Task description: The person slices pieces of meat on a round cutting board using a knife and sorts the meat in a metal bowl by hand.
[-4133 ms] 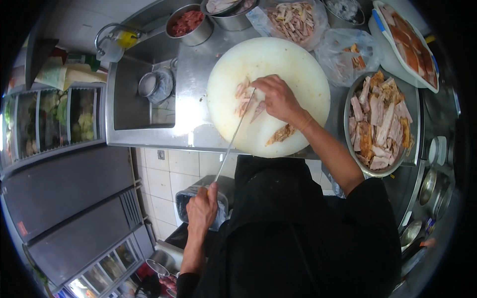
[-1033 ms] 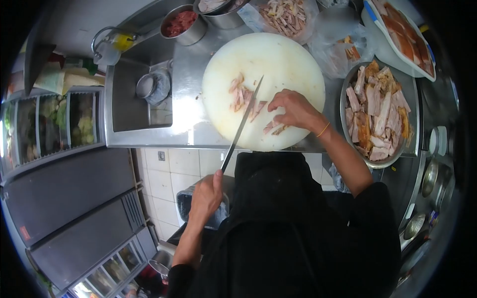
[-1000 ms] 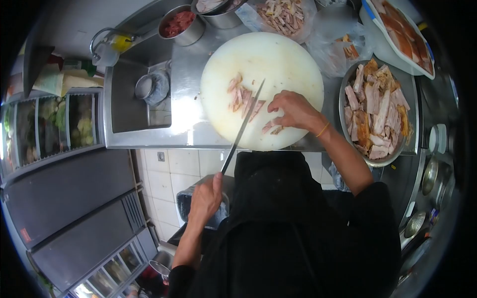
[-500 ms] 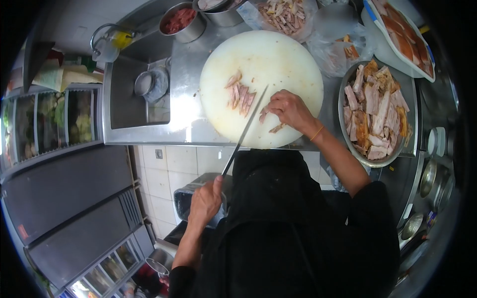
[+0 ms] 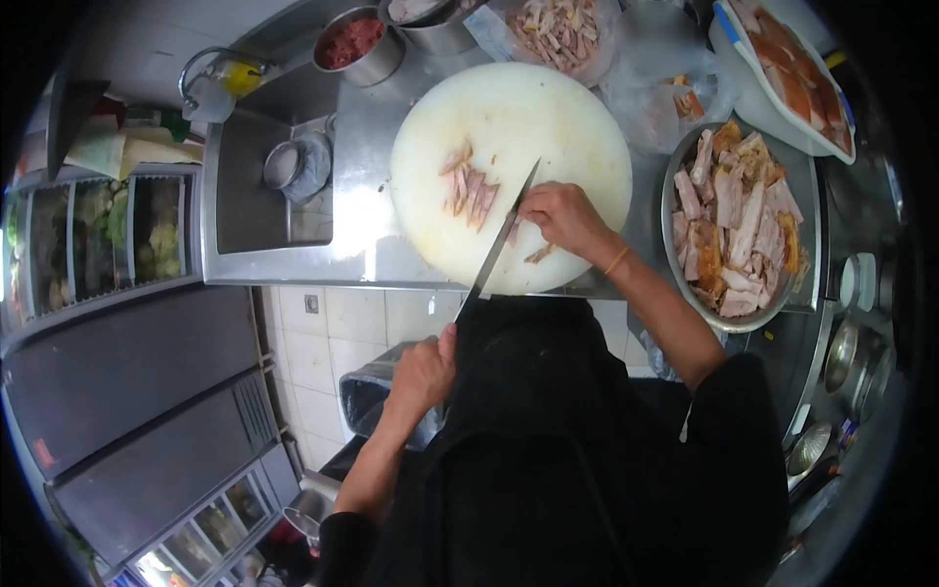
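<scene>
My left hand (image 5: 423,375) is wrapped round the handle of a long knife (image 5: 494,256), whose blade slants up across the near edge of a round white cutting board (image 5: 548,108). The blade lies against the fingertips of my right hand (image 5: 562,217). Those fingers are curled down on a piece of meat (image 5: 514,233), mostly hidden under them. Several sliced meat strips (image 5: 471,191) lie left of the blade. A small browned scrap (image 5: 539,254) rests just below my right hand.
To the right stands a metal bowl (image 5: 675,256) heaped with meat pieces. Behind the board are a pot of red meat (image 5: 377,67), a bag of cut strips (image 5: 553,29) and a white tray (image 5: 758,103) of browned meat. A sink (image 5: 256,230) lies left; a lined bin (image 5: 364,396) stands below.
The knife has moved right and now meets the fingertips of my right hand. My left hand has shifted right and slightly up. The slices lie as before.
</scene>
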Demonstrator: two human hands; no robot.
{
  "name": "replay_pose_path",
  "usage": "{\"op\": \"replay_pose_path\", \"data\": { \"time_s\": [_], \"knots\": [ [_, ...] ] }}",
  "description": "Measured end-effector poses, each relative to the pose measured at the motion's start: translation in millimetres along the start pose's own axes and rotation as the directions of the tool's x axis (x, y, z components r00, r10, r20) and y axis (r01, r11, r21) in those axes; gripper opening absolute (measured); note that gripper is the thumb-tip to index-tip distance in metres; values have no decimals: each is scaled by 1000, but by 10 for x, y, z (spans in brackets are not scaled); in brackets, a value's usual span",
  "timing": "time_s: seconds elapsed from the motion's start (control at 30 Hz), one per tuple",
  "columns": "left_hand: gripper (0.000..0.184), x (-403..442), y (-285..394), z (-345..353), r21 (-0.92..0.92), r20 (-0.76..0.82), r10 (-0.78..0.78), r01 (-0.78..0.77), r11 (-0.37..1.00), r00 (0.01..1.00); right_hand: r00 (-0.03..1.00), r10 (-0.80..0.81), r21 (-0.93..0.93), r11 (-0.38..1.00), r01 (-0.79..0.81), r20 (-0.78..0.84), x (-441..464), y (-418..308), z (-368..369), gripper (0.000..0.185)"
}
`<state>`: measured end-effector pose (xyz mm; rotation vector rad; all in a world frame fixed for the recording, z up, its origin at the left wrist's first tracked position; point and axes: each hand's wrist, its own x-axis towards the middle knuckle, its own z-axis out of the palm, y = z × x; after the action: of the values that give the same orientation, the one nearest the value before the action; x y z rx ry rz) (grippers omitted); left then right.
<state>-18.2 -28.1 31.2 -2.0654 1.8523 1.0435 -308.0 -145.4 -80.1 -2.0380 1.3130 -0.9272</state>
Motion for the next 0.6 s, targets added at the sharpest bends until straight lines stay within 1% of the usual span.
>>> {"op": "replay_pose_path", "data": {
  "time_s": [0.07,0.17,0.2,0.3,0.33,0.37,0.4,0.43,0.5,0.53,0.6],
  "knots": [
    [67,36,70,-105,-34,-23,-22,21,999,999,998,-5,110,994,12,-56,-47,-75,-112,10],
    [66,-71,38,-276,-63,-131,-54,46,997,990,984,-180,-13,984,180,20,-205,-254,-267,11],
    [65,-56,-8,-318,-31,-191,-60,55,998,980,979,-179,-45,982,184,101,-283,-245,-266,9],
    [62,83,-199,-395,72,-359,-37,68,995,933,998,-4,-126,992,12,61,-359,-50,2,13],
    [61,172,-280,-391,109,-410,-17,67,992,912,992,101,-196,977,-84,78,-329,-66,-9,18],
    [61,247,-352,-373,147,-456,5,70,987,890,991,114,-207,970,-126,-69,-287,-99,34,21],
    [59,305,-409,-343,174,-486,32,61,983,873,968,125,-212,962,-172,-217,-226,-139,119,24],
    [59,315,-426,-316,188,-472,31,66,980,881,924,131,-210,953,-217,-359,-177,-168,197,28],
    [59,268,-422,-230,216,-444,29,75,974,896,917,127,-278,929,-243,-378,-164,-208,336,39],
    [59,188,-363,-208,203,-392,17,69,977,920,914,129,-310,915,-259,-385,-173,-236,414,45],
    [59,52,-411,-115,70,-287,45,-26,997,957,898,187,-299,899,-320,-399,-149,-308,565,49]
  ]
}}
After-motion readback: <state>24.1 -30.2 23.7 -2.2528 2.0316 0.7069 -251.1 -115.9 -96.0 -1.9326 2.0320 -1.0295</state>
